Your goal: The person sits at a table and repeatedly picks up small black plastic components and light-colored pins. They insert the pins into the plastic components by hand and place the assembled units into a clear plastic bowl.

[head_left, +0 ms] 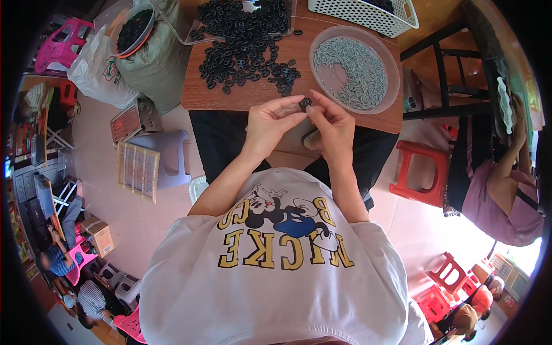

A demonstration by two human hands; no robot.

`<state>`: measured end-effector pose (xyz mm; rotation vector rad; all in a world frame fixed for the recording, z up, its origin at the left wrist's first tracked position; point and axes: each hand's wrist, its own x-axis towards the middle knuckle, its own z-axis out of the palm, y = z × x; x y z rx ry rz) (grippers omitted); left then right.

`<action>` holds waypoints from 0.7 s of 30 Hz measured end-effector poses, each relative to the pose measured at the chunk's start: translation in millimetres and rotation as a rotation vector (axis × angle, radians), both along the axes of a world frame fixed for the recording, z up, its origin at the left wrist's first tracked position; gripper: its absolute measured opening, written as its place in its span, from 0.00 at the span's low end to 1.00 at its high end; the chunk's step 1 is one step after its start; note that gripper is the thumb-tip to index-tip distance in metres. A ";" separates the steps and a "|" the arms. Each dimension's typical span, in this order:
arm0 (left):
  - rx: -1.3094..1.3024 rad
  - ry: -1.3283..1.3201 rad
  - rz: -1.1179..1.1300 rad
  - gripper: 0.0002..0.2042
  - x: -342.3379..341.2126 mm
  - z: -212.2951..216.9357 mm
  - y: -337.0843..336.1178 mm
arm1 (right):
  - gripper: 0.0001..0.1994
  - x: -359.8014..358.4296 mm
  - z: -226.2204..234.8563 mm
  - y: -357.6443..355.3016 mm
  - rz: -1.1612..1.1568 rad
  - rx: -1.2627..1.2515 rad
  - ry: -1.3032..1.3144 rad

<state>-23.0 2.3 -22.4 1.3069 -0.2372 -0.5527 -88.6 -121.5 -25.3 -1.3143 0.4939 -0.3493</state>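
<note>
At the near edge of a brown wooden table, a small black oval piece with holes is pinched between my two hands. My left hand grips its left side with thumb and forefinger. From the right, the thumb and forefinger of my right hand close on the same piece. Beyond my left hand spreads a heap of similar black oval pieces, some spilling out of a clear tray. Near my right hand stands a round clear tub of small silvery screws.
A white perforated basket sits at the table's far right. Full sacks and a grey-blue stool are on the left. A red stool stands on the right, where another person is seated.
</note>
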 end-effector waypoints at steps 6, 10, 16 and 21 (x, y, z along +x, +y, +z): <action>0.029 -0.040 0.000 0.14 0.3 -8.4 6.9 | 0.15 -2.4 -2.2 -0.9 0.105 -0.124 -0.025; 0.071 -0.162 -0.020 0.14 -1.3 -5.8 10.2 | 0.14 -5.5 1.2 0.7 0.093 -0.081 0.028; 0.160 -0.391 0.022 0.13 -4.0 -10.4 13.3 | 0.13 -6.6 9.5 9.3 0.059 -0.063 0.033; 0.195 -0.598 0.065 0.12 -3.5 -6.8 15.2 | 0.11 -8.7 12.7 14.4 0.037 -0.071 0.020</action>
